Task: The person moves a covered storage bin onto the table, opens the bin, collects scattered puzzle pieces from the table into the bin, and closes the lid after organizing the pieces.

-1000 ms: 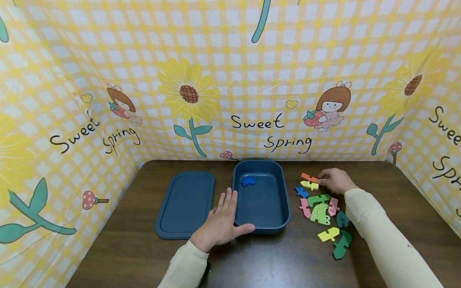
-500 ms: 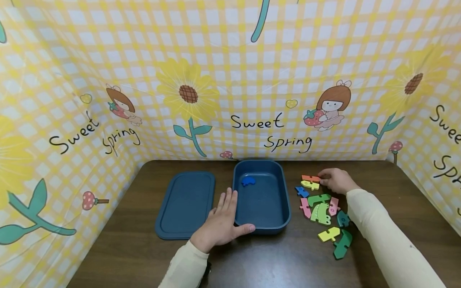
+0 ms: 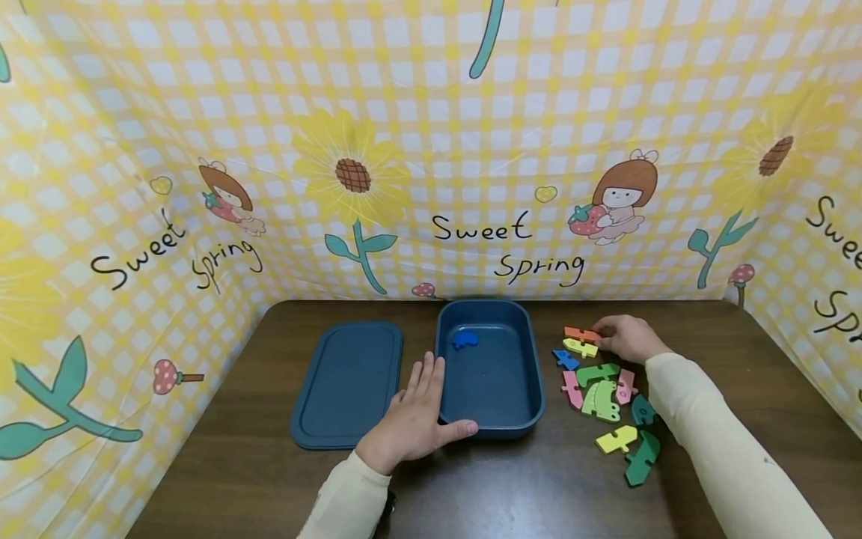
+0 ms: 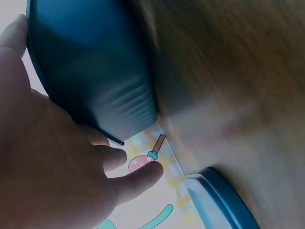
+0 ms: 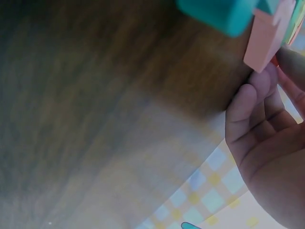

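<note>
In the head view my left hand [image 3: 412, 421] lies with straight fingers along the left rim of a dark blue box [image 3: 494, 382], its thumb at the near corner. A blue puzzle piece [image 3: 465, 340] sits inside that box. To the right, my right hand [image 3: 631, 339] pinches the right end of an orange puzzle piece [image 3: 579, 334], which lies against a yellow puzzle piece [image 3: 580, 347]. Only a red sliver shows between those fingertips in the right wrist view, close to a pink puzzle piece [image 5: 265, 40]. The left wrist view shows the left palm beside the box's wall [image 4: 90, 62].
Nearer me lie a light green frog-faced piece [image 3: 601, 402], a second yellow piece [image 3: 616, 439], a dark green piece [image 3: 643, 458], a small blue piece [image 3: 566, 360] and several others. A flat dark blue lid [image 3: 349, 385] is left of the box. Behind the table [image 3: 236, 442] hangs a checked cloth [image 3: 471, 150].
The orange piece has turned slightly, from slanted to more level above the yellow piece, with the right hand still at its end. The left hand has not moved.
</note>
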Motion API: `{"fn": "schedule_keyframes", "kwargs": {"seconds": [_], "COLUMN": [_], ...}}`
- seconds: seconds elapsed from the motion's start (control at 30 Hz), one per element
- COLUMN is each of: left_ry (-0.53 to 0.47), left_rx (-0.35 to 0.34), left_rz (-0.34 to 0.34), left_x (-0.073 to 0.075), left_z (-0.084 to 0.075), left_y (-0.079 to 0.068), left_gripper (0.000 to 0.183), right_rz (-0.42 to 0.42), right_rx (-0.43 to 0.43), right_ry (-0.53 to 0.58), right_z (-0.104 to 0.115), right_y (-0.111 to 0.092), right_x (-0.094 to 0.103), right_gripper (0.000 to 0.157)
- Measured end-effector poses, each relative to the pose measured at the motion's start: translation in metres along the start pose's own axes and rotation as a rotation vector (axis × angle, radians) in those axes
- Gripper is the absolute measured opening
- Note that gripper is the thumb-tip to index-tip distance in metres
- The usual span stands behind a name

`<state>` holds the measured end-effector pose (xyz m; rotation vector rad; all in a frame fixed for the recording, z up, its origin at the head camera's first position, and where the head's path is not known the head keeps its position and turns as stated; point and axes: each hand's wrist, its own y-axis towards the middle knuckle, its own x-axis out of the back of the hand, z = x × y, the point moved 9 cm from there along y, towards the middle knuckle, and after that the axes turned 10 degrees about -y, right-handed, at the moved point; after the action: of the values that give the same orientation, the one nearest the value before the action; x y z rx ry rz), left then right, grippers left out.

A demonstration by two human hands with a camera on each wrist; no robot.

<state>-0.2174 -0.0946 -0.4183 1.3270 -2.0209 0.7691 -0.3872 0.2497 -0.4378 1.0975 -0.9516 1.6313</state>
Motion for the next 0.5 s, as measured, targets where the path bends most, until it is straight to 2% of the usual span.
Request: {"fn": "schedule_keyframes", "kwargs": {"seconds": [0.5], "left_ry": [-0.007], "left_rx": [-0.006], "left_rz": [0.002], "left_x": [0.0005], "left_z": [-0.0007], "left_y": [-0.0005], "left_gripper": [0.11], "right_rz": [-0.04], "right_rx": [0.031], "right_ry": [0.012], "right_z": [0.0025], "right_y": [-0.0013], "right_x": [0.0018], "right_gripper": [0.024]}}
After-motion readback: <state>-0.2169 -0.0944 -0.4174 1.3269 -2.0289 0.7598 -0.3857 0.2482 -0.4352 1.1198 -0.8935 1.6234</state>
